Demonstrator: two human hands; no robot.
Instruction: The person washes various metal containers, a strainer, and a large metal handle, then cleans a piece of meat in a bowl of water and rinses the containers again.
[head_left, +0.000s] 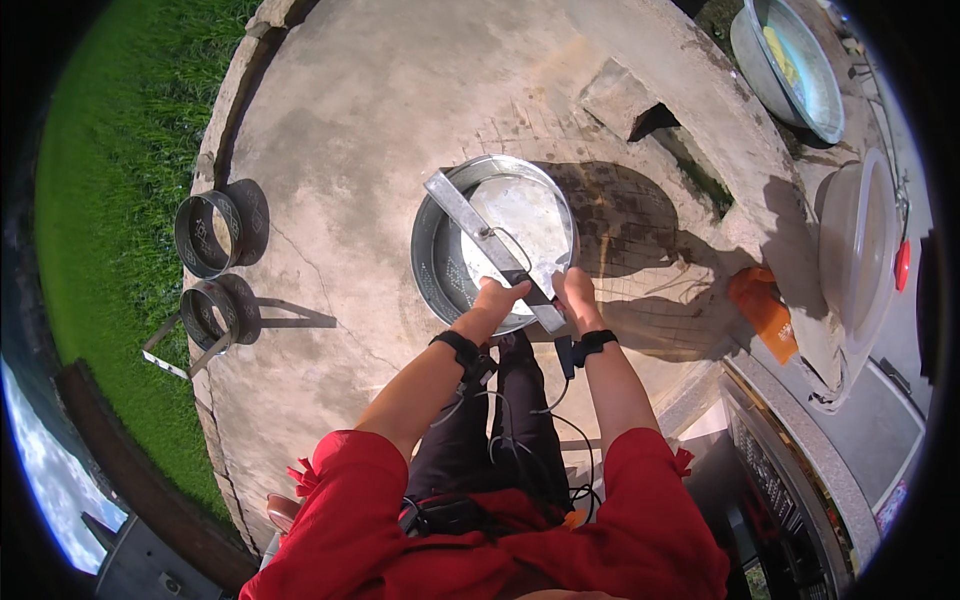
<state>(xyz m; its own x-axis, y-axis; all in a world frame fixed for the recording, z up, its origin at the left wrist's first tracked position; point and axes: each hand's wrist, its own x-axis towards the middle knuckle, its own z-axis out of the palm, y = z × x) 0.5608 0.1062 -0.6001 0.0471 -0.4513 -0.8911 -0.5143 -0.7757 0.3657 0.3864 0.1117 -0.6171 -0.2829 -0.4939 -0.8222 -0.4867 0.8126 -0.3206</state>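
A round sheet-metal vessel (434, 259) with punched dots on its inner wall is held in front of my legs. A flat metal bar (480, 231) runs slantwise across its mouth, with a thin wire loop (523, 241) near the middle. My left hand (496, 301) grips the near part of that bar, thumb on top. At the vessel's near right rim, beside the bar's near end, my right hand (575, 296) is closed; its fingertips are partly hidden, and I cannot tell whether it holds rim or bar.
Two smaller metal cylinders with diamond patterns, one plain (187, 236) and one with a strap handle (191, 319), stand left along the concrete edge. Right are a concrete channel (694, 169), an orange cloth or bag (763, 315), a plastic tub (847, 247) and a large basin (757, 60).
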